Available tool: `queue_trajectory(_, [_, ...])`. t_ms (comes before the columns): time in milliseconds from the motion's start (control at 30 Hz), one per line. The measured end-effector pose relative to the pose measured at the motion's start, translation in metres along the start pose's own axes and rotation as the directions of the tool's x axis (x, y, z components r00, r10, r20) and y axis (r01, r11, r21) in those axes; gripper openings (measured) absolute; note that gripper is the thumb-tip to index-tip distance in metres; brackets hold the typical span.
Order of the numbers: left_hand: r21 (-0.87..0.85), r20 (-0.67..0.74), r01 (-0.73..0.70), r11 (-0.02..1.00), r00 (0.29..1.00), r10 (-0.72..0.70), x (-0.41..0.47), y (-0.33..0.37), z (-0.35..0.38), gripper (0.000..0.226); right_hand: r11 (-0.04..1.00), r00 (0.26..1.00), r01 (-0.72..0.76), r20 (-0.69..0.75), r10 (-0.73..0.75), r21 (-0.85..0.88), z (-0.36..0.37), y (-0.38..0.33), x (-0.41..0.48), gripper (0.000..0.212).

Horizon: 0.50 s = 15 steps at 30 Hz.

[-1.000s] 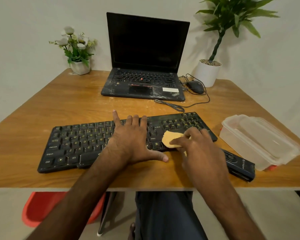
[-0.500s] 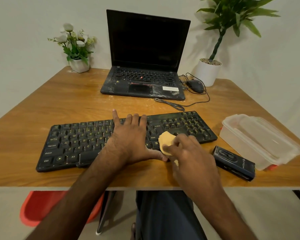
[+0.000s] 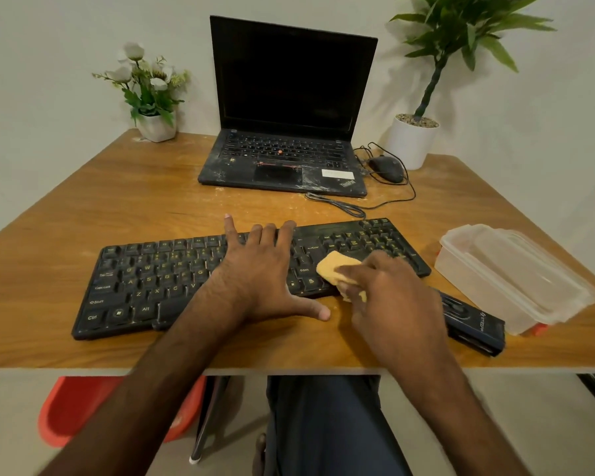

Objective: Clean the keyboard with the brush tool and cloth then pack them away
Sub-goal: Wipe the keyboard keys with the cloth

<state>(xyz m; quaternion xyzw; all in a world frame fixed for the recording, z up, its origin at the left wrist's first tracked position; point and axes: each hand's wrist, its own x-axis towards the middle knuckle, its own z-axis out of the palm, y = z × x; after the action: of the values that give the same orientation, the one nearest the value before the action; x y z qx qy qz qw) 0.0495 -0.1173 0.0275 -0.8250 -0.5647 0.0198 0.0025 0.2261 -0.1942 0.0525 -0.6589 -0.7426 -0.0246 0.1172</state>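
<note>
**Q:** State of the left hand (image 3: 258, 269)?
**A:** Fingers (image 3: 267, 231) spread wide and flat across the keyboard (image 3: 145, 283), thumb on the surface (image 3: 83, 207) at its near edge. It holds nothing. It pins the keyboard, as it did a second ago.

**Q:** Location of the cloth (image 3: 334, 267)?
**A:** Just right of the left thumb, on the keys between the main block and the number pad. The right hand (image 3: 389, 293) has its fingers curled round it. One corner shows to the left, beyond the fingertips.

**Q:** What has changed?
**A:** Half a second ago the right fingers had carried the cloth left, close against the left thumb. They now sit further right, with a gap to the thumb. Judgement: a back-and-forth wiping stroke, so the cloth step is in progress.

**Q:** Items right of those fingers?
**A:** The brush tool (image 3: 474, 324) lies untouched beside the right wrist. The clear container (image 3: 516, 269) stands beyond it. Packing is not yet begun.
</note>
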Motion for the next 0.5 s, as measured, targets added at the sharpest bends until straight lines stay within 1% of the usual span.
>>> queue_trajectory(33, [-0.006,0.002,-0.006,1.0,1.0,0.006,0.001,-0.001,-0.001,0.148,1.0,1.0,0.002,-0.015,-0.002,-0.002,0.0,-0.004,0.001,0.043])
queue_trajectory(67, [-0.01,-0.003,-0.009,1.0,1.0,0.009,0.001,-0.001,-0.001,0.146,0.999,0.999,0.033,-0.018,-0.032,0.019,0.001,-0.013,0.003,0.041])
queue_trajectory(167, [-0.018,-0.014,-0.005,1.0,1.0,0.005,0.002,0.0,-0.003,0.137,0.984,0.986,0.166,0.018,-0.168,0.068,0.006,-0.032,0.006,0.035])
queue_trajectory(200, [-0.018,-0.007,-0.001,1.0,1.0,0.001,0.001,0.0,-0.003,0.138,0.982,0.983,0.176,0.032,-0.179,0.073,0.005,-0.03,0.007,0.034])
queue_trajectory(233, [-0.019,0.002,0.003,1.0,1.0,-0.003,0.0,0.001,-0.004,0.141,0.986,0.986,0.155,0.049,-0.158,0.066,0.003,-0.024,0.007,0.035])
queue_trajectory(300, [-0.017,0.011,0.007,1.0,1.0,-0.007,0.0,0.002,-0.003,0.149,0.999,0.997,0.042,0.057,-0.044,0.023,-0.001,-0.006,0.008,0.036])
queue_trajectory(367, [-0.027,0.012,0.012,1.0,1.0,-0.012,0.0,0.001,-0.003,0.151,0.996,0.997,-0.071,0.01,0.072,-0.06,-0.006,0.007,0.008,0.037])
queue_trajectory(400, [-0.031,0.01,0.013,0.999,1.0,-0.012,0.0,0.001,-0.003,0.15,0.993,0.995,-0.097,-0.008,0.097,-0.071,-0.006,0.008,0.008,0.037])
queue_trajectory(467, [-0.03,0.007,0.01,0.999,1.0,-0.01,0.002,0.001,-0.003,0.148,0.999,0.999,-0.046,-0.003,0.046,-0.025,-0.005,-0.003,0.006,0.035])
queue_trajectory(500, [-0.026,0.008,0.007,1.0,1.0,-0.007,0.002,0.001,-0.003,0.144,1.0,1.0,0.024,0.01,-0.024,0.014,-0.003,-0.014,0.004,0.034])
